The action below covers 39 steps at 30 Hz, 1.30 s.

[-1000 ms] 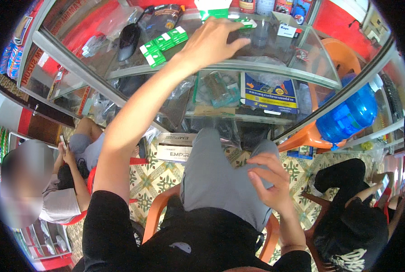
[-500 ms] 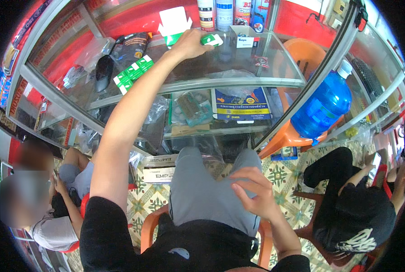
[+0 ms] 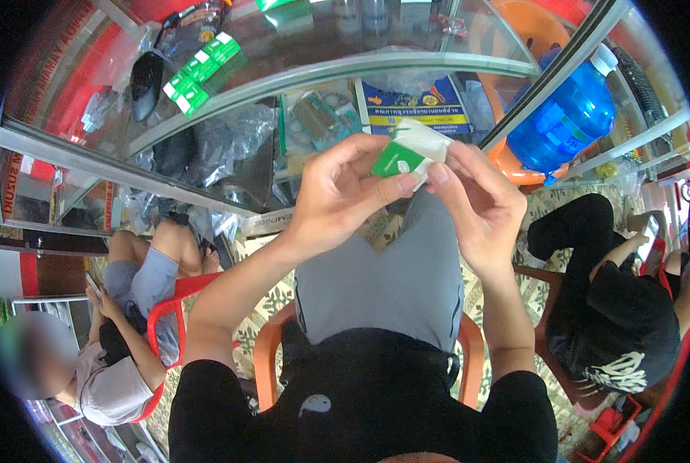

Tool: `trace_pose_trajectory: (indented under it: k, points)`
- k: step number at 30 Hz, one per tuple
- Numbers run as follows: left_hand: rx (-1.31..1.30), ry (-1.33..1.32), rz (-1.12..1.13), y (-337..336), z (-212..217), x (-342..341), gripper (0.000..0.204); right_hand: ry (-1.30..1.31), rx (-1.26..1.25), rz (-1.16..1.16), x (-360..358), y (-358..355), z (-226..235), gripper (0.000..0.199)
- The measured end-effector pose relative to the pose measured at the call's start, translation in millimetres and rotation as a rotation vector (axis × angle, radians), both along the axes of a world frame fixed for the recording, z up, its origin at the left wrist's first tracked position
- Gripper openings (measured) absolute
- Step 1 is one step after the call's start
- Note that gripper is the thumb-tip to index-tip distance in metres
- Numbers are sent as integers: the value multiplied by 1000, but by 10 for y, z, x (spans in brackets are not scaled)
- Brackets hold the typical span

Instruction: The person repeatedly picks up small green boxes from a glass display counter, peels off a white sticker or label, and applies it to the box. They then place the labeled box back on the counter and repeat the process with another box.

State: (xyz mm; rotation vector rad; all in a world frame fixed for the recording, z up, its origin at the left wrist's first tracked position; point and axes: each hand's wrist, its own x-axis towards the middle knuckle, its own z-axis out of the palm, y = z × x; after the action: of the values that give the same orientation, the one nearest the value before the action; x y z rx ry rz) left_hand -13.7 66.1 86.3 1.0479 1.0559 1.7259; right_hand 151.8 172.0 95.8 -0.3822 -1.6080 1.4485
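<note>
Hands meet in front of the person's chest, just below the glass counter (image 3: 314, 73), and both grip one small green and white box (image 3: 407, 154). The left hand (image 3: 337, 193) pinches the green face of the box between thumb and curled fingers. The right hand (image 3: 476, 201) closes on the box's white end from the other side, fingertips touching it. The box sits tilted between the two hands, in front of the counter's lower shelf and above the grey shorts (image 3: 380, 270).

On top of the counter, far to the left of the box, lie a few more green and white boxes (image 3: 202, 69) in a row, with a black computer mouse (image 3: 146, 75) just beside them. Inside the counter, behind the box, are a blue printed packet (image 3: 414, 108) and clear plastic bags (image 3: 237, 131). To the right of the counter stands a big blue water jug (image 3: 565, 119). The person sits on an orange plastic chair (image 3: 268, 351). Another person sits at lower left of the counter on a red chair (image 3: 167, 309), and a third, in black, crouches at the right.
</note>
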Motion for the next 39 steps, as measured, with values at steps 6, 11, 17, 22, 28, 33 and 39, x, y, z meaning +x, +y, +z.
trace_pose_trajectory:
  k: [6, 11, 17, 22, 28, 33, 39]
  points:
    - [128, 66, 190, -161, -90, 17, 44, -108, 70, 103, -71, 1, -68, 25]
    - [367, 443, 347, -187, -169, -75, 43, -120, 158, 151, -75, 1, -7, 26]
    - [134, 673, 318, -292, 8, -112, 43, -168, 464, 45, -76, 29, 94, 34]
    - [93, 710, 299, -295, 7, -112, 50, -206, 639, 122, -110, 76, 117, 33]
    - [78, 702, 284, -331, -2, -173, 44, -231, 642, 141, -116, 112, 157, 24]
    - [77, 551, 291, -367, -47, -193, 38, -202, 575, 188, -151, 190, 148, 15]
    - [74, 587, 315, -404, -61, -206, 35, -353, 658, 6, -296, 599, 359, 13]
